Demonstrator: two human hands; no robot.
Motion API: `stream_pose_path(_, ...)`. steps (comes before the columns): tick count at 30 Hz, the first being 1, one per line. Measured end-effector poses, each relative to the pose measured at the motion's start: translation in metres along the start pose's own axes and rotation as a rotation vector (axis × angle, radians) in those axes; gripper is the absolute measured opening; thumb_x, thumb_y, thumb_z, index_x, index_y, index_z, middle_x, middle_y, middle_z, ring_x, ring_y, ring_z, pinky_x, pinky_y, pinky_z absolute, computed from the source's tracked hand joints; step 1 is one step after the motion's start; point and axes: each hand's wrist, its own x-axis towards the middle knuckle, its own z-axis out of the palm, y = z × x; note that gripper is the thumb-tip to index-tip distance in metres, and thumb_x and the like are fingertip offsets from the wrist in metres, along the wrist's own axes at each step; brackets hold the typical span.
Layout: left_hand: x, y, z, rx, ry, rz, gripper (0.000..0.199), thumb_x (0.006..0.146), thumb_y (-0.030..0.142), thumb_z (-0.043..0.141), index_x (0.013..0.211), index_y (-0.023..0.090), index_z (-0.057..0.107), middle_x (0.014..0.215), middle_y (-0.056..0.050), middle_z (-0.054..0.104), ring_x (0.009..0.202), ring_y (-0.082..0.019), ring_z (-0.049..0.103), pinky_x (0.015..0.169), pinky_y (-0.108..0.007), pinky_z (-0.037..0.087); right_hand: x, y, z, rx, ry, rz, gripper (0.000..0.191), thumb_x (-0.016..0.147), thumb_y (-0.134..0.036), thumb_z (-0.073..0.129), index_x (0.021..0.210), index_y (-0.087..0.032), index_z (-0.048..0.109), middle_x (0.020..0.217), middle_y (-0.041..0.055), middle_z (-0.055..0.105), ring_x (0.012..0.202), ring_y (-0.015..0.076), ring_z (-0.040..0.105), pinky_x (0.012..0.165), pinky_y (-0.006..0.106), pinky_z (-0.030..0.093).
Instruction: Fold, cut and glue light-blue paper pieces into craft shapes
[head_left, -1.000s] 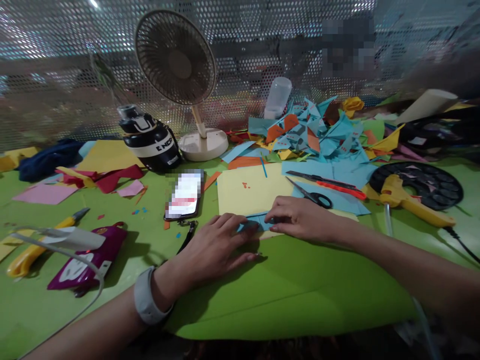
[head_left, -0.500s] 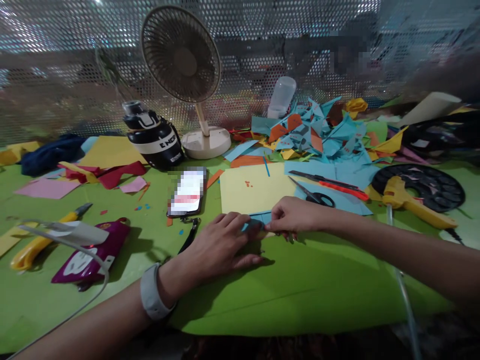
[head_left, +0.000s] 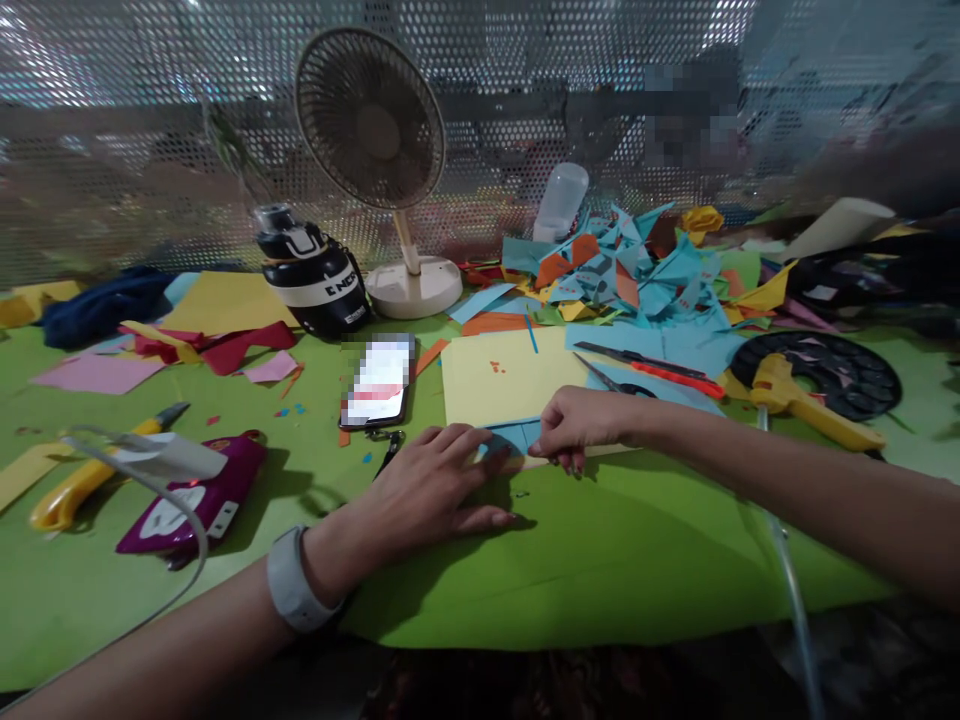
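My left hand (head_left: pixel 431 480) lies palm down with its fingers stretched out, the fingertips on a small piece of blue paper (head_left: pixel 521 437). Around its wrist is a light grey band (head_left: pixel 292 580). At the right side of that blue piece, my right hand (head_left: pixel 579 425) is closed with its fingers curled under. Whatever it grips, if anything, is hidden. Under the blue piece lies a sheet of pale yellow card (head_left: pixel 502 385) with small orange scraps on it. Black scissors (head_left: pixel 611 383) lie just behind my right hand, partly covered by it.
A red and black cutter knife (head_left: pixel 660 370) lies behind the scissors. A yellow glue gun (head_left: pixel 810 400) is at right. A phone (head_left: pixel 379 385), bottle (head_left: pixel 319 285) and fan (head_left: pixel 412 285) stand left of a blue paper heap (head_left: pixel 630 260). A purple pouch (head_left: pixel 225 480) sits at left.
My right hand has shifted slightly, showing more of the blue piece between the hands. My left hand stays nearly in place. The view has moved a little.
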Motion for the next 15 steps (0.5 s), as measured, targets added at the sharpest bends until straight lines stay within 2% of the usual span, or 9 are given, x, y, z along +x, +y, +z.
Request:
stream_pose_path(6,-0.018,-0.007,-0.013,-0.041,0.008,-0.032,0.048,0.089,0.056,0.044,0.123,0.026,0.058,0.119,-0.011,0.059,0.102,-0.027,0.057,0.084,-0.04,0.045,-0.004,-0.008,0.002,0.021,0.012,0.044,0.025,0.074,-0.02,0.069,0.054,-0.013,0.057,0.046,-0.0028,0.061,0.04,0.0062,0.056,0.046,0.017,0.048)
stream_pose_path(8,-0.013,-0.008,-0.019,-0.122,0.058,-0.124,0.041,0.091,0.052,0.042,0.106,0.023,0.066,0.108,-0.01,0.064,0.094,-0.024,0.06,0.078,-0.036,0.046,-0.004,-0.009,0.002,0.031,0.015,0.049,0.024,0.074,-0.019,0.07,0.054,-0.013,0.058,0.045,-0.0032,0.06,0.039,0.0061,0.056,0.045,0.017,0.047)
stream_pose_path(10,-0.001,-0.009,-0.023,-0.254,0.078,-0.324,0.044,0.091,0.051,0.041,0.082,0.018,0.067,0.08,-0.007,0.067,0.072,-0.018,0.061,0.064,-0.028,0.045,-0.003,-0.009,0.002,0.039,0.014,0.052,0.023,0.073,-0.019,0.07,0.055,-0.012,0.059,0.045,-0.0034,0.06,0.039,0.0061,0.056,0.045,0.017,0.047)
stream_pose_path(12,0.017,-0.007,-0.022,-0.441,-0.058,-0.465,0.047,0.088,0.055,0.044,0.065,0.017,0.062,0.057,-0.003,0.061,0.053,-0.015,0.057,0.05,-0.025,0.039,-0.003,-0.009,0.002,0.04,0.013,0.055,0.021,0.074,-0.018,0.069,0.056,-0.012,0.059,0.044,-0.0034,0.06,0.039,0.006,0.056,0.046,0.017,0.048)
stream_pose_path(15,0.04,-0.004,-0.014,-0.851,-0.299,-0.615,0.046,0.083,0.055,0.051,0.058,0.017,0.057,0.053,-0.003,0.063,0.043,-0.014,0.056,0.044,-0.023,0.038,-0.003,-0.009,0.002,0.035,0.012,0.053,0.02,0.075,-0.016,0.068,0.057,-0.012,0.059,0.044,-0.0037,0.06,0.039,0.006,0.056,0.047,0.017,0.048)
